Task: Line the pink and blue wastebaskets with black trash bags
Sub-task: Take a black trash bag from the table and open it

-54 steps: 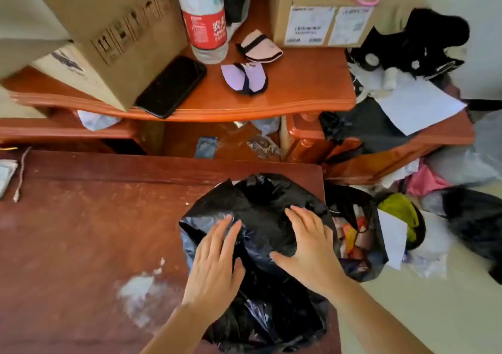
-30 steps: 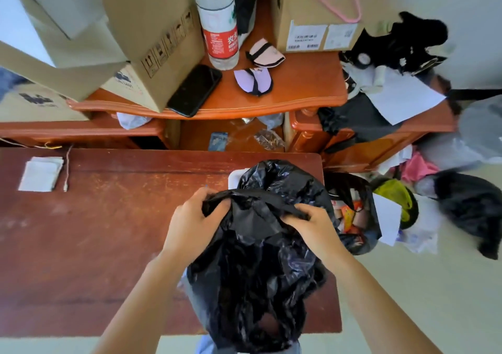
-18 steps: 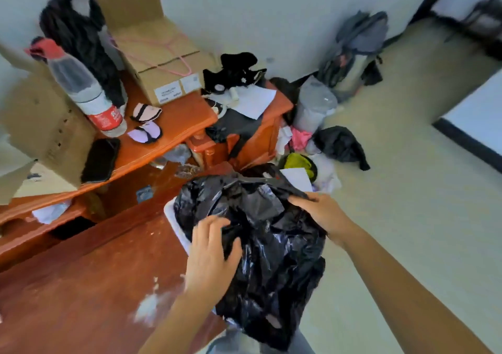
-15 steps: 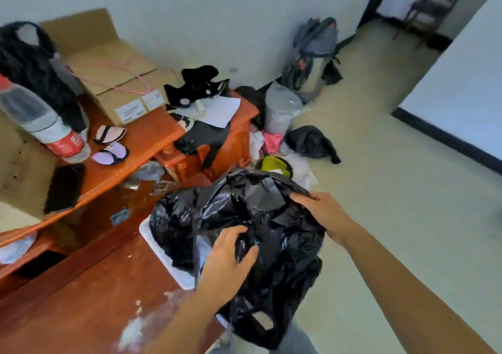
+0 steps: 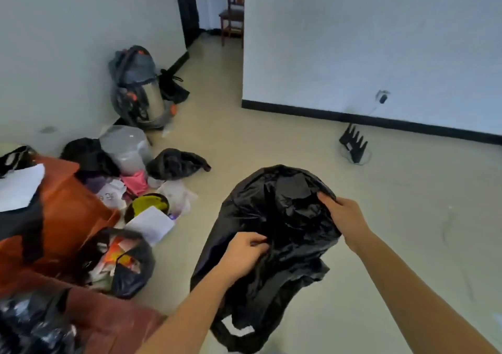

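The bag (image 5: 274, 245), black and crumpled, hung in the air over the pale floor (image 5: 394, 217), between my two hands. Its long axis ran from a bulging top, far from me, down toward the bottom edge of the head view, where its lower folds hung loose. I could not tell whether a wastebasket sat inside it; the plastic covered everything, and only a small pale patch showed near its lower end.

My left hand (image 5: 241, 255) was clenched on a fold at the bag's near left side, fingers curled in. My right hand (image 5: 345, 217) pinched the plastic at its upper right edge, thumb on top. Both forearms entered from the bottom of the frame.

To the left lay clutter: a full bag (image 5: 119, 261) of rubbish on the floor beside a red-brown cabinet (image 5: 68, 217), white paper (image 5: 152, 224), a pink cloth (image 5: 135, 182), a dark garment (image 5: 176, 163) and a grey bin (image 5: 125, 147). A vacuum (image 5: 141, 92) stood by the wall behind them. A black router (image 5: 353, 144) sat well apart on the right, near the skirting. The cabinet and a dark heap at lower left were cut off by the frame.
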Tool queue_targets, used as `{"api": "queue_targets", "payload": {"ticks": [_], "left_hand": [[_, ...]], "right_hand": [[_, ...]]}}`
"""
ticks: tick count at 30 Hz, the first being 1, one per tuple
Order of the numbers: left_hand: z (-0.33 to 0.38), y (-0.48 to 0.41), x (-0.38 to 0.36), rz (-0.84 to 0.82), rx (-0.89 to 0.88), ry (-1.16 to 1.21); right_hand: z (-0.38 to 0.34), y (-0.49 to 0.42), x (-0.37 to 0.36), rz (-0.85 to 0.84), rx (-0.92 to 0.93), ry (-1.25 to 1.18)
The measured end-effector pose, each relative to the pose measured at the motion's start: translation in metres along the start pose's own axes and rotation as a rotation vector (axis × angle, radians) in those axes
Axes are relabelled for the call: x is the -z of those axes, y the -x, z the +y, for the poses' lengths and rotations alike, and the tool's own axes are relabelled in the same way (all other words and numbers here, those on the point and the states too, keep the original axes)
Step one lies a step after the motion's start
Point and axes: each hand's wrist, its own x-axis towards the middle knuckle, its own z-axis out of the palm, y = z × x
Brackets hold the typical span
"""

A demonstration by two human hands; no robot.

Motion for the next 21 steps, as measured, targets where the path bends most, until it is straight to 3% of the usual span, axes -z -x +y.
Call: {"api": "queue_targets", "payload": {"ticks": [4, 8, 13, 15, 17, 19, 21], "left_hand": [[0.081, -0.046, -0.043, 0.180, -0.214, -0.217], [0.152, -0.114, -0.084, 0.139, -0.248, -0.314], [0.243, -0.213, -0.168, 0.098, -0.352, -0.391], [0.287, -0.247, -0.219, 0.010, -0.490, -0.370], [0.333, -0.276, -0.276, -0.198, -0.607, -0.380], [0.372, -0.309, -0.332, -0.367, -0.645, -0.575], [0.406, -0.351, -0.379, -0.385, -0.744, -0.794]], "right_hand": [[0.030, -0.055, 0.113, 0.260, -0.029, -0.048], [0.041, -0.100, 0.202, 0.420, -0.095, -0.172], [0.040, -0.175, 0.293, 0.476, -0.150, -0.321], [0.035, -0.215, 0.333, 0.507, -0.152, -0.373], [0.030, -0.258, 0.375, 0.538, -0.166, -0.413], [0.024, -0.301, 0.420, 0.567, -0.203, -0.463], [0.016, -0.337, 0.465, 0.549, -0.244, -0.561]]}}
